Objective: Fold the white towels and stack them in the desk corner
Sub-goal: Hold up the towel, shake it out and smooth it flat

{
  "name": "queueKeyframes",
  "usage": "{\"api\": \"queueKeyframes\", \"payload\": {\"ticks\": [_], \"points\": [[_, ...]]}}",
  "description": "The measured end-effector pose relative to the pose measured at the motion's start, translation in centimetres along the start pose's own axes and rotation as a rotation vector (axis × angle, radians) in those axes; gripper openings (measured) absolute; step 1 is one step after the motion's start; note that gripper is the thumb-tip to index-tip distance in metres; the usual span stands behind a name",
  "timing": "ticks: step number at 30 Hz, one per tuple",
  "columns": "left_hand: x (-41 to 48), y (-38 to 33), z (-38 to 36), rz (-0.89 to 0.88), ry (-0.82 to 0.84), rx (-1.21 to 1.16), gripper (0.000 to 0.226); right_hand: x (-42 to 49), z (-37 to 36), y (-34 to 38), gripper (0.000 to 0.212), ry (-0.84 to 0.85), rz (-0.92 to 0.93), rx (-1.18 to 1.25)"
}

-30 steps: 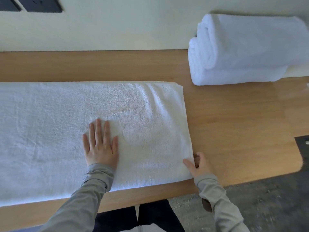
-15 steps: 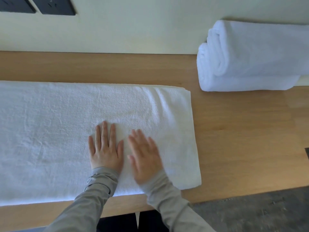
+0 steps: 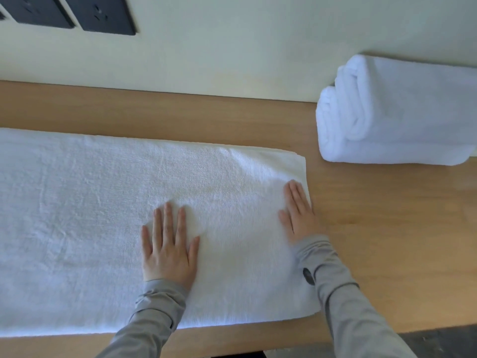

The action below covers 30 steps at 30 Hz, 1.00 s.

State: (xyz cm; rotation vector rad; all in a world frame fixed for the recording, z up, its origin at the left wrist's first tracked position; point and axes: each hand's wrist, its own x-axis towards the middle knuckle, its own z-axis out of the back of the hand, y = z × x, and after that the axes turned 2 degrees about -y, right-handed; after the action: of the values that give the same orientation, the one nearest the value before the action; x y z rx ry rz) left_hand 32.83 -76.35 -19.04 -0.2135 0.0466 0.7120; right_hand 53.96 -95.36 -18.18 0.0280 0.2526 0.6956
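— Since half a second ago the right hand [image 3: 296,213] has slid away from the left hand [image 3: 169,250], out to the right-hand short edge of the flat white towel [image 3: 103,215]. Is it gripping anything?

— No, it lies palm down with fingers straight and close together, along that edge; its outer side seems to sit right at the towel's border, next to bare wood. It is somewhat blurred.

— And the left one?

— Flat too, fingers a little spread, pressing the towel near its front edge, well apart from the right hand. It has stayed where it was. Both wrists wear grey sleeves [image 3: 346,293].

— Where does the towel lie?

— Spread lengthwise on the wooden desk [image 3: 387,241], close to the front edge, running off the picture on the left. A strip of bare wood separates its far edge from the wall [image 3: 232,47].

— Any finished ones?

— Two folded white towels [image 3: 397,120], one stacked on the other, sit in the desk's back right corner against the wall, apart from the flat towel. Their rounded folds face left.

— Anything else?

— Dark wall sockets [image 3: 100,14] at the upper left, above the desk's back edge
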Motion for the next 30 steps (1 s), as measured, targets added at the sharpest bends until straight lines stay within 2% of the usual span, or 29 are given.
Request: {"api": "queueKeyframes", "payload": {"ticks": [3, 5, 8, 10, 11, 13, 16, 18, 24, 26, 30], "points": [[0.0, -0.1, 0.1, 0.005, 0.008, 0.007, 0.066, 1.6, 1.3, 3.3, 0.062, -0.162, 0.031, 0.043], [0.0, -0.2, 0.2, 0.008, 0.014, 0.008, 0.066, 2.5, 1.2, 7.3, 0.060, -0.229, 0.282, 0.087], [0.2, -0.2, 0.4, 0.006, 0.021, 0.010, 0.066, 3.3, -0.1, 11.8, 0.058, -0.119, 0.724, -0.033], [0.2, -0.1, 0.3, 0.001, 0.016, 0.008, 0.066, 4.6, -0.5, 11.5, 0.060, -0.053, 0.857, -0.105], [0.2, -0.1, 0.3, 0.000, 0.015, 0.009, 0.065, 5.5, -0.4, 10.5, 0.061, -0.034, 0.863, -0.133], [0.2, -0.1, 0.2, 0.004, 0.011, 0.010, 0.065, 7.7, 0.6, 7.3, 0.062, -0.013, 0.762, -0.150], [0.3, -0.1, 0.2, 0.002, -0.002, 0.012, 0.065, 11.3, 2.3, 0.9, 0.061, -0.042, 0.481, -0.169], [0.4, -0.1, 0.0, 0.003, -0.006, 0.012, 0.065, 12.9, 2.8, -2.0, 0.059, 0.014, 0.320, -0.180], [0.3, 0.1, -0.3, 0.005, -0.028, 0.028, 0.065, 13.0, 3.1, -0.7, 0.063, 0.031, 0.174, -0.237], [0.3, 0.0, -0.4, 0.007, -0.031, 0.030, 0.065, 11.0, 3.3, 2.0, 0.067, -0.055, 0.214, -0.157], [0.4, 0.0, -0.4, 0.005, -0.036, 0.036, 0.065, 3.9, 1.2, 10.2, 0.064, -0.132, 0.477, 0.011]]}}
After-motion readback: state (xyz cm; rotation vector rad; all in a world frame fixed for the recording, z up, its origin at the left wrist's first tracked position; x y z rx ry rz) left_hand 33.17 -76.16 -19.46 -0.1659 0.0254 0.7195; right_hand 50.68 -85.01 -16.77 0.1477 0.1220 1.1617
